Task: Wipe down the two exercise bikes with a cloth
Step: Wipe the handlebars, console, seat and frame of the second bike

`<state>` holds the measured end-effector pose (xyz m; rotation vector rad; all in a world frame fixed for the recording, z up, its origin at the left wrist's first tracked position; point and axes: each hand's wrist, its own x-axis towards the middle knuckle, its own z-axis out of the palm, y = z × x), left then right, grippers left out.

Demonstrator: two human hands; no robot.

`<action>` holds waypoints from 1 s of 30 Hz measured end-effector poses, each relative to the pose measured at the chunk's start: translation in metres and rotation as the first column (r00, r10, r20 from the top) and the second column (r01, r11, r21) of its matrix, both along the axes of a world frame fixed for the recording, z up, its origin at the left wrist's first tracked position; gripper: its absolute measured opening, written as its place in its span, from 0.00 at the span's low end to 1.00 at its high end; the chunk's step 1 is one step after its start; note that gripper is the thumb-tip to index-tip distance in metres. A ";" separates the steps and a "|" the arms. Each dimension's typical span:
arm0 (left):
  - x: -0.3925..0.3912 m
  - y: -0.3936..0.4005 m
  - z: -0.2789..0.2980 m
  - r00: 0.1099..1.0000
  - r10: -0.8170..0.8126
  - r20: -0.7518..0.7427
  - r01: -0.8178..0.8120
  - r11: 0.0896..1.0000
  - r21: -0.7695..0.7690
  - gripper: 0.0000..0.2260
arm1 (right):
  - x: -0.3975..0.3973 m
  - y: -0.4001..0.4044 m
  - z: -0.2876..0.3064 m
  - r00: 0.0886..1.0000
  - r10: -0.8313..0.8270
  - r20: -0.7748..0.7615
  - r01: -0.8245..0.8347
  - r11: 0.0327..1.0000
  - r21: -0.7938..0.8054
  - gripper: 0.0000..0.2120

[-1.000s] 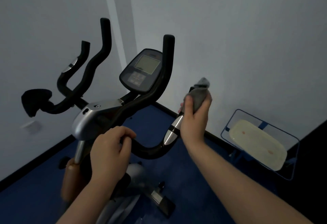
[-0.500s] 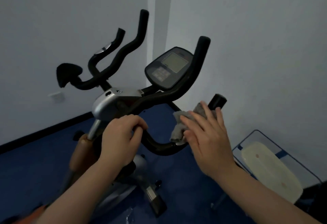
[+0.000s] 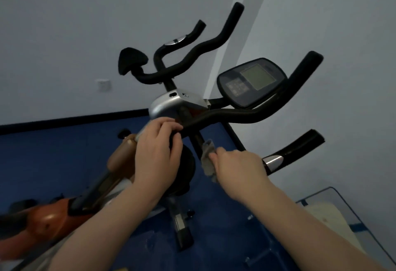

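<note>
I've got the left hand (image 3: 157, 153) curled round the bike's handlebar (image 3: 242, 113) near the stem, prob. to steady the frame, while the right hand (image 3: 237, 168) pinches the grey cloth (image 3: 207, 159) against the low bar w/ bunched fingers. Open room to the right along the bar toward the chrome-tipped grip (image 3: 293, 148); console (image 3: 251, 82) sits well above, clear of my stroke.

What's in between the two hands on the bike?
In the head view, between the left hand and the right hand there is a dark upright bar of the bike and the grey cloth, which the right hand grips.
</note>
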<state>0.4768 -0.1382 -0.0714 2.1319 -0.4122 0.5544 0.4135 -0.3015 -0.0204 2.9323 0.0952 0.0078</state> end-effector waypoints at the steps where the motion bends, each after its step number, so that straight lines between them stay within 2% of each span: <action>1: 0.000 0.000 0.000 1.000 0.003 -0.002 -0.003 1.000 -0.006 0.07 | 0.001 0.005 -0.003 0.998 -0.055 0.021 0.055 0.998 0.001 0.11; 2: 0.000 0.000 0.000 1.000 0.000 -0.004 0.000 1.000 -0.004 0.07 | -0.002 0.006 -0.003 0.999 -0.038 0.034 0.037 0.999 0.018 0.11; 4: 0.001 0.000 -0.001 1.000 -0.013 -0.005 0.013 1.000 -0.003 0.07 | -0.009 0.007 -0.005 0.994 0.055 0.095 -0.058 0.998 0.031 0.21; 5: 0.002 0.000 -0.001 1.000 -0.016 -0.002 0.016 1.000 -0.008 0.07 | -0.011 0.009 -0.003 0.996 0.057 0.067 -0.058 0.998 0.008 0.23; 6: 0.002 0.000 -0.002 1.000 -0.020 0.002 0.020 1.000 -0.013 0.07 | -0.008 0.009 -0.005 0.999 0.037 0.016 -0.037 0.999 -0.026 0.20; 7: 0.003 -0.001 -0.002 1.000 -0.025 0.007 0.025 1.000 -0.014 0.08 | -0.001 0.007 -0.008 0.999 -0.004 0.053 0.005 1.000 -0.014 0.15; 8: 0.003 -0.001 -0.002 1.000 -0.028 0.012 0.028 1.000 -0.015 0.08 | 0.011 0.005 -0.011 0.995 -0.098 0.026 0.096 0.994 0.049 0.14; 11: 0.004 0.000 -0.003 0.999 -0.039 0.030 0.040 0.999 -0.028 0.07 | 0.042 0.001 -0.016 0.983 -0.117 -0.144 0.139 0.978 0.154 0.19; 15: 0.005 0.000 -0.003 0.998 -0.057 0.040 0.058 0.998 -0.027 0.07 | 0.025 0.002 -0.021 0.985 -0.126 -0.116 0.149 0.965 0.214 0.16; 17: 0.006 0.000 -0.003 0.998 -0.056 0.040 0.057 0.998 -0.020 0.08 | 0.028 0.005 -0.018 0.976 -0.143 -0.166 0.183 0.949 0.256 0.18; 21: 0.005 0.000 -0.003 0.997 -0.066 0.042 0.067 0.998 -0.022 0.08 | 0.058 0.011 -0.013 0.968 -0.109 -0.226 0.160 0.961 0.224 0.21; 25: 0.005 0.001 -0.003 0.996 -0.083 0.028 0.084 0.996 -0.022 0.09 | 0.045 0.009 -0.016 0.949 -0.202 -0.242 0.270 0.918 0.292 0.32; 27: 0.005 0.001 -0.003 0.996 -0.086 0.028 0.087 0.996 -0.024 0.09 | 0.049 0.008 -0.013 0.922 -0.212 -0.324 0.312 0.903 0.296 0.32; 30: 0.005 0.000 -0.003 0.995 -0.091 0.031 0.092 0.996 -0.022 0.09 | 0.069 0.015 -0.011 0.906 -0.243 -0.346 0.365 0.863 0.350 0.30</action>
